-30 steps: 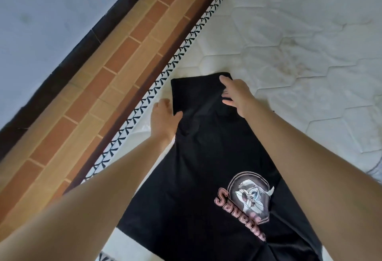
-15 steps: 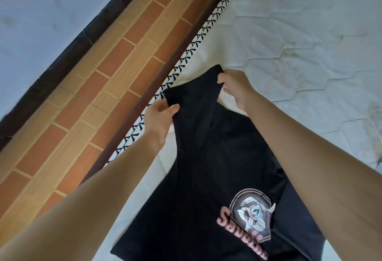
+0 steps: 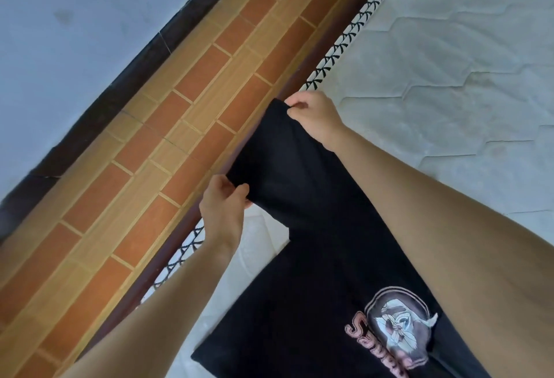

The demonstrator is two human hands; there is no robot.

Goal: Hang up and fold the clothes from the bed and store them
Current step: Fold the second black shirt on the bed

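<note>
Black T-shirt [image 3: 314, 272]: printed side up on the mattress [image 3: 449, 84], far end raised off it between both hands.
Left hand [image 3: 223, 208]: thumb and fingers pinching the near corner of the raised end.
Right hand [image 3: 311, 114]: fingers curled, pinching the far corner.
Graphic [image 3: 398, 329]: pink lettering around a cartoon figure, beside the right forearm.
Floor [image 3: 168, 126]: brick-pattern tiles alongside the bed.

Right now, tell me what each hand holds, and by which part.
Both hold the black T-shirt by its far end: the left hand pinches the near corner, the right hand the far corner.
</note>
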